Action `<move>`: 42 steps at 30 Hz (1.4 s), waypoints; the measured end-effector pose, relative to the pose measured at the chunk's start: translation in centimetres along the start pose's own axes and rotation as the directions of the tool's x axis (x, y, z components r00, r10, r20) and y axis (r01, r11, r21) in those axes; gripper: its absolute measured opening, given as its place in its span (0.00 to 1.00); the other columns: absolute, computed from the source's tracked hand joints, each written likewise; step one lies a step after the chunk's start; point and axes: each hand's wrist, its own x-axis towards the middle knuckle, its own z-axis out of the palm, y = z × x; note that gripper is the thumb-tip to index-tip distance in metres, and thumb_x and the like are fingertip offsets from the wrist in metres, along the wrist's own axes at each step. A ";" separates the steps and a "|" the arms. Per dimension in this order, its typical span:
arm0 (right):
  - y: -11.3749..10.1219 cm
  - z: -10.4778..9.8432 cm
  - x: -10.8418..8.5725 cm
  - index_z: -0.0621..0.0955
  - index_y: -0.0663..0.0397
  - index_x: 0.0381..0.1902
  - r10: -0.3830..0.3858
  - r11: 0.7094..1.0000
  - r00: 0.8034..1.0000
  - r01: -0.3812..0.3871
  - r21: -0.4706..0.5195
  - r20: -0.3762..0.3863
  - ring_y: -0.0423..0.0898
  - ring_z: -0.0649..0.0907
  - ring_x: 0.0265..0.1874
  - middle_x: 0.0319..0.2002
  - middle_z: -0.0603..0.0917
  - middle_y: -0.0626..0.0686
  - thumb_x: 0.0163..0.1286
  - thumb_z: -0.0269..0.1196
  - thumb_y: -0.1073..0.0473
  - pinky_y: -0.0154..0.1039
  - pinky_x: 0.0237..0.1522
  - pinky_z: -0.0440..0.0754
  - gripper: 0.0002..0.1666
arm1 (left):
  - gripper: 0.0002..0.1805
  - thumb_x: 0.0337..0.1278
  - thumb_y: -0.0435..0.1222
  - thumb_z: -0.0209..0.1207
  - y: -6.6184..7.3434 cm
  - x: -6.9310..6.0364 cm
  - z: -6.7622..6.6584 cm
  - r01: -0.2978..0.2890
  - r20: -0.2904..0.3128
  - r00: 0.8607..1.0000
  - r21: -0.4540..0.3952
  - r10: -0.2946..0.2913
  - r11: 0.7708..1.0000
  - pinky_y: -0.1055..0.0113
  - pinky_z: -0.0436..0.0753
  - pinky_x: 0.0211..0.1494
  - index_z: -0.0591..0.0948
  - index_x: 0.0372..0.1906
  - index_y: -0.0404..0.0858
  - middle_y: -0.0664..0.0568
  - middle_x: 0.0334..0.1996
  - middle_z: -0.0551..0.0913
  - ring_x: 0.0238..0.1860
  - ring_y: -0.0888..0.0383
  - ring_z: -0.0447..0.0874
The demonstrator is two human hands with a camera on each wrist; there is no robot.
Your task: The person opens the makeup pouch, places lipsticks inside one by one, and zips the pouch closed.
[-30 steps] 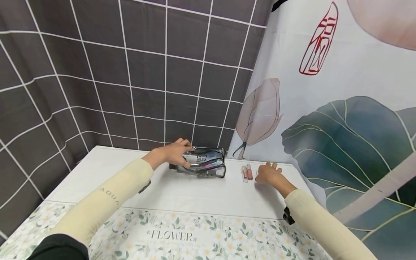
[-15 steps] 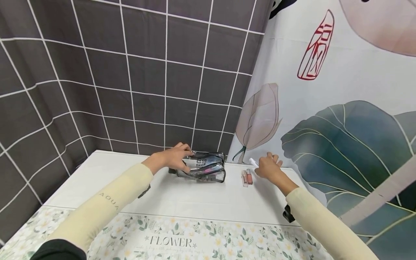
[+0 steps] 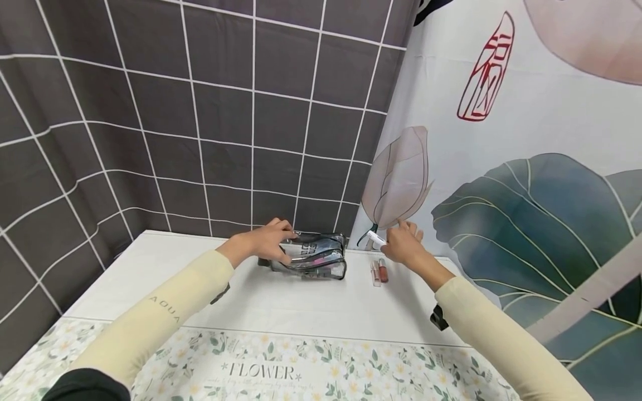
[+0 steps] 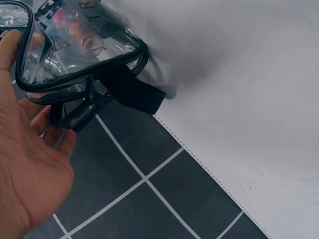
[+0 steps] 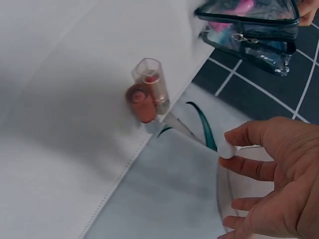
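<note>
A clear cosmetic bag (image 3: 328,267) with black trim lies at the back of the white table, small items showing through its plastic. My left hand (image 3: 263,243) holds its left end, thumb on one side and fingers on the other in the left wrist view. Thumb and forefinger of my right hand (image 3: 405,244) pinch a slim white tube (image 3: 376,239), raised above the table to the right of the bag. Only the tube's rounded white end (image 5: 227,148) shows in the right wrist view. Its kind cannot be told.
Two lip gloss tubes lie side by side between bag and right hand: a clear pinkish one (image 3: 375,274) and a reddish one (image 3: 383,271). A dark grid curtain (image 3: 215,139) and a leaf-printed cloth (image 3: 526,223) hang behind. Flowered cloth (image 3: 321,367) covers the table's front.
My right hand has picked the white tube up off the table and carried it up and left toward the bag. My left hand has stayed on the bag.
</note>
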 end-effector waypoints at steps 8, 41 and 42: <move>-1.6 -0.9 -0.1 0.89 0.64 0.41 -0.046 0.999 0.999 0.047 0.026 -0.013 0.84 0.62 0.82 0.83 0.66 0.80 0.73 0.70 0.60 0.86 0.77 0.60 0.10 | 0.46 0.66 0.51 0.69 0.0 -0.1 0.1 -0.012 0.006 1.000 -0.005 0.012 1.000 0.44 0.78 0.78 0.74 0.84 0.35 0.41 0.78 0.71 0.73 0.45 0.68; -5.2 -1.4 0.6 0.89 0.61 0.45 -0.188 0.982 0.980 0.189 0.017 -0.064 0.81 0.67 0.81 0.83 0.68 0.77 0.75 0.70 0.59 0.87 0.79 0.59 0.10 | 0.45 0.67 0.51 0.67 0.0 0.2 -0.1 0.015 0.011 1.000 0.043 -0.016 0.999 0.44 0.79 0.79 0.74 0.85 0.37 0.42 0.78 0.71 0.75 0.45 0.67; -5.4 -1.2 0.6 0.89 0.61 0.46 -0.197 0.980 0.978 0.198 0.017 -0.066 0.81 0.67 0.81 0.83 0.68 0.77 0.75 0.69 0.59 0.88 0.79 0.58 0.10 | 0.45 0.67 0.51 0.67 0.0 0.2 0.0 0.015 0.016 1.000 0.040 -0.016 0.999 0.44 0.79 0.79 0.74 0.85 0.37 0.42 0.79 0.71 0.75 0.45 0.67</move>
